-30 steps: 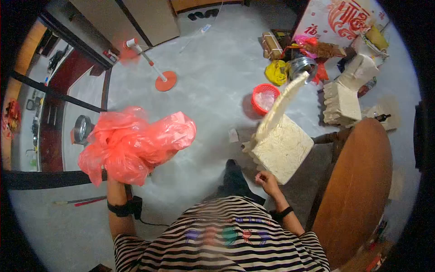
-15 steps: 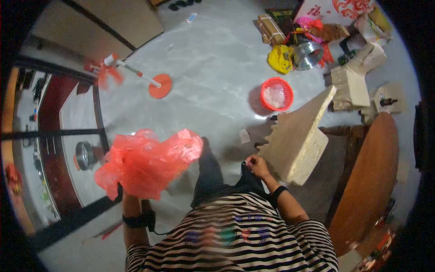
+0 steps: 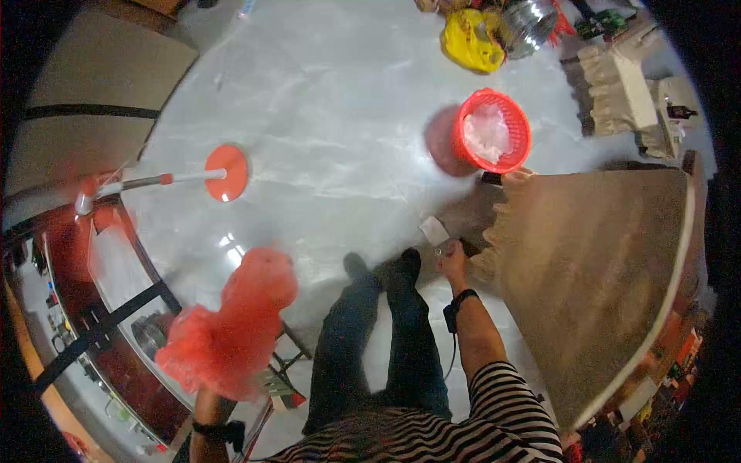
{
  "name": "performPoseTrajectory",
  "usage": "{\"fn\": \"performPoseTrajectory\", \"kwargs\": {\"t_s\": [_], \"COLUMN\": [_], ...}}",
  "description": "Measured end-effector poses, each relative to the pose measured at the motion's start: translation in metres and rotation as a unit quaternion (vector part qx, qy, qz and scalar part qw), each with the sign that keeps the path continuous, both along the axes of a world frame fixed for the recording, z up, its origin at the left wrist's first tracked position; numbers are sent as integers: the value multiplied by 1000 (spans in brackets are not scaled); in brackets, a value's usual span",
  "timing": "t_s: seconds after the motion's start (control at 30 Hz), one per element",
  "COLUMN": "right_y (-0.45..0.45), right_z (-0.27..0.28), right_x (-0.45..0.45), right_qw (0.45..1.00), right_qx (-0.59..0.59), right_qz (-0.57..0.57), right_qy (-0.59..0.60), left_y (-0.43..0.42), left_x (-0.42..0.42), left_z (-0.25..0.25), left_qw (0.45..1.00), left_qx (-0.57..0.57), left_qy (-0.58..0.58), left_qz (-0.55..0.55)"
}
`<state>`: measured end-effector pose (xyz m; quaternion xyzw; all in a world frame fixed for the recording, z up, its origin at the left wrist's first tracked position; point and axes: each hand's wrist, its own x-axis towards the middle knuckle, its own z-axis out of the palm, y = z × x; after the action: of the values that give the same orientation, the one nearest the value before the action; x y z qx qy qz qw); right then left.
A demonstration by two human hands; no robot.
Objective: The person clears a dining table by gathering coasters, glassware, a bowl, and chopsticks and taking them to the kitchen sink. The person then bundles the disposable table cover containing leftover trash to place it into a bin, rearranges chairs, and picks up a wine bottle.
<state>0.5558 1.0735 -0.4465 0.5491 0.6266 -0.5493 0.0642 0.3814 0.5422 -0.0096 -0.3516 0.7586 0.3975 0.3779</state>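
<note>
A crumpled translucent red plastic bag [image 3: 239,324] hangs in front of my left hand [image 3: 208,395]. The bag hides most of that hand, which grips it from below. My right hand [image 3: 453,261] is stretched forward with its fingers curled together; what they hold, if anything, is too small and blurred to name. Just beyond those fingertips, a small white square sheet [image 3: 434,230] lies on the floor. Whether the fingertips touch it I cannot tell.
A red basket [image 3: 467,143] with a pale plastic liner stands ahead on the right. Beside my right arm is a large cloth-covered table [image 3: 587,255]. A fan-like stand with a round red base [image 3: 226,173] is at left. A yellow bag [image 3: 472,42] sits farther back.
My view has shifted forward and down. My right hand has reached out from my thigh toward the white sheet. The red bag remains in my left hand, lower in view.
</note>
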Motion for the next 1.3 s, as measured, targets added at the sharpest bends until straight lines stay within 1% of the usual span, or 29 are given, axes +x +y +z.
{"fn": "performPoseTrajectory", "kwargs": {"t_s": [0.07, 0.13, 0.2, 0.27, 0.33, 0.4, 0.5, 0.57, 0.67, 0.7, 0.77, 0.83, 0.87, 0.9, 0.97, 1.03, 1.13, 1.23, 1.27, 1.3], "right_y": [5, 8, 13, 17, 17, 15, 13, 10, 14, 20, 42, 80, 105, 129, 174, 220, 235, 231, 238, 244], "right_z": [-71, -114, -159, -223, -247, -254, -259, -257, -231, -203, -114, -35, -2, 20, 35, 26, 10, -20, -65, -108], "right_x": [3, -2, -8, 7, 12, 4, -11, -15, -25, -43, -94, -127, -140, -151, -169, -200, -198, -160, -140, -120], "right_qw": [993, 993, 993, 987, 984, 981, 979, 977, 966, 979, 981, 926, 899, 868, 892, 883, 793, 814, 861, 888], "right_qx": [91, 83, 50, -10, 5, 18, 48, 77, 128, 146, 184, 338, 388, 436, 403, 443, 604, 562, 472, 374], "right_qz": [79, 55, 40, 34, 17, 5, 15, 65, 139, 98, 15, 34, 25, 17, -95, -69, 43, -146, -185, -238], "right_qy": [-8, -55, -104, -158, -178, -192, -199, -190, -176, -98, 64, 167, 202, 236, 182, 136, 66, -32, 47, 125], "left_y": [6, 16, 28, 40, 53, 63, 69, 77, 88, 94, 105, 116, 122, 123, 132, 141, 150, 154, 154, 156], "left_x": [-9, -20, -30, -45, -53, -61, -72, -78, -89, -92, -102, -111, -116, -122, -128, -135, -147, -152, -156, -159], "left_z": [-26, -56, -90, -123, -151, -174, -192, -199, -206, -208, -210, -211, -213, -212, -211, -210, -206, -199, -197, -196], "left_qw": [1000, 998, 996, 995, 993, 992, 992, 991, 991, 992, 991, 992, 992, 992, 992, 992, 991, 990, 990, 989], "left_qx": [-27, -50, -72, -80, -88, -90, -89, -88, -82, -77, -69, -56, -50, -43, -32, -23, -10, -5, -4, -3], "left_qy": [-14, -28, -42, -53, -69, -77, -81, -87, -79, -80, -76, -68, -63, -59, -54, -49, -38, -30, -29, -28], "left_qz": [-5, -11, -17, -23, -32, -36, -44, -49, -64, -68, -81, -89, -94, -99, -108, -117, -131, -138, -141, -145]}}
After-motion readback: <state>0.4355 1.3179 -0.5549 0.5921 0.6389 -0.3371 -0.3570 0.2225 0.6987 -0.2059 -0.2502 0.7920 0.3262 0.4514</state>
